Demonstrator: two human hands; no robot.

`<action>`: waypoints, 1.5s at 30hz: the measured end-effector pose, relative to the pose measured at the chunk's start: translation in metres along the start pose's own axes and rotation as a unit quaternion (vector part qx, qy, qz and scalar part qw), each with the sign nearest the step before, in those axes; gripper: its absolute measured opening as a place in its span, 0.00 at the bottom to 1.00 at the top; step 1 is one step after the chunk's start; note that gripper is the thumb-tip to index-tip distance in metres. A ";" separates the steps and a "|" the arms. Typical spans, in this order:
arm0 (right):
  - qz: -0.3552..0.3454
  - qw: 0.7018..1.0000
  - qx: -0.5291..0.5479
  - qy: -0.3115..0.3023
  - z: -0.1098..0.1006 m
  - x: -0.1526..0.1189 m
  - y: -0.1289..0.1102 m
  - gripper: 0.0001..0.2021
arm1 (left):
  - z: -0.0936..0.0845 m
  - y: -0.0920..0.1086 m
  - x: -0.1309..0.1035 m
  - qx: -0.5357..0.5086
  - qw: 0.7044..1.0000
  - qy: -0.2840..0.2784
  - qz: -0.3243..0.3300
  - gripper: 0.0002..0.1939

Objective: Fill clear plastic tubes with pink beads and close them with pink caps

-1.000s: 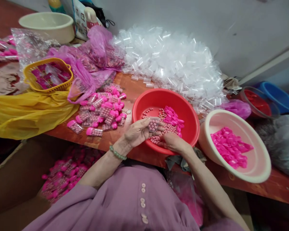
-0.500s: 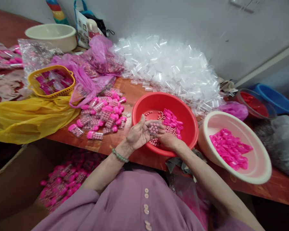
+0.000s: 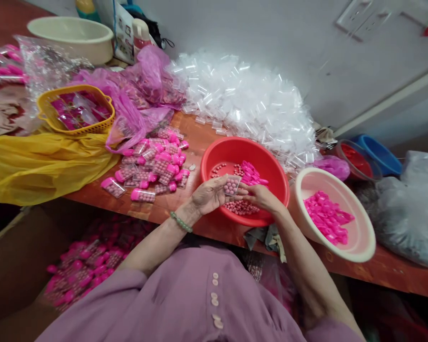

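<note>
My left hand [image 3: 210, 194] grips a small clear plastic container [image 3: 231, 185] filled with pink beads, above the near side of a red basin [image 3: 242, 148]. Against the container's right end are the bent fingers of my right hand [image 3: 266, 196]; whatever they pinch is hidden. Inside the basin lie loose pink beads [image 3: 241, 207] and a heap of bright pink plastic caps [image 3: 251, 173]. Left of the basin, several filled containers with pink caps [image 3: 160, 166] are piled on the table.
Behind the basin rises a large heap of clear empty containers [image 3: 242, 99]. A white basin [image 3: 369, 242] with pink pieces stands at the right. A yellow basket [image 3: 74, 129] and yellow bag [image 3: 46, 166] lie left. Below the table's edge, a cardboard box [image 3: 17, 266] holds filled containers.
My right hand has lifted from the beads in the basin to the container's end. The container has tilted slightly in my left hand. The view has turned a little to the right.
</note>
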State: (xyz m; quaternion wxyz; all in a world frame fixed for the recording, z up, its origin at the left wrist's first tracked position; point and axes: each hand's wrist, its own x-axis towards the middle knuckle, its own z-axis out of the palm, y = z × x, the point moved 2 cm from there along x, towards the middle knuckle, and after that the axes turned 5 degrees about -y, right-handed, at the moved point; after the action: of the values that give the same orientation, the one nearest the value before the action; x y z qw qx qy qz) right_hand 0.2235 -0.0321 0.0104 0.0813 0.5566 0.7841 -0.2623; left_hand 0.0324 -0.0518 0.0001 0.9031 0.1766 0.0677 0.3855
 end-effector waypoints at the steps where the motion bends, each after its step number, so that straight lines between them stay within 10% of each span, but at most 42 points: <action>1: -0.003 0.998 0.048 0.032 -0.004 -0.002 0.003 0.21 | -0.001 0.000 0.000 0.006 1.000 -0.003 0.002 0.19; 5: -0.028 0.953 0.250 0.169 -0.015 -0.006 0.005 0.29 | -0.001 -0.002 0.002 0.032 0.999 -0.021 0.015 0.15; 9: -0.099 0.776 0.556 0.280 -0.020 0.001 -0.017 0.20 | -0.001 -0.004 0.003 0.065 0.998 -0.008 0.008 0.12; 12: -0.139 0.732 0.590 0.310 -0.023 0.005 -0.043 0.16 | -0.001 -0.006 0.004 0.088 0.996 0.013 0.009 0.14; 28: -0.071 0.773 0.544 0.319 0.002 0.009 -0.057 0.13 | 0.000 -0.011 0.011 0.205 0.976 0.044 0.056 0.19; 42: -0.162 0.887 0.223 0.370 -0.016 -0.013 -0.048 0.04 | 0.001 -0.002 0.014 0.308 0.951 0.033 0.005 0.21; 45: -0.177 0.912 0.104 0.356 -0.008 -0.016 -0.049 0.20 | 0.000 -0.002 0.018 0.262 0.964 0.045 0.005 0.21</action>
State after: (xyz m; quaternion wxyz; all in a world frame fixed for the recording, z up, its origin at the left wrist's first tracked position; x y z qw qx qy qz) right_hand 0.1860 -0.0534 0.0397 -0.3093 0.4709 0.8148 -0.1366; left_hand 0.0459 -0.0402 -0.0006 0.8192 0.3901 0.2065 0.3662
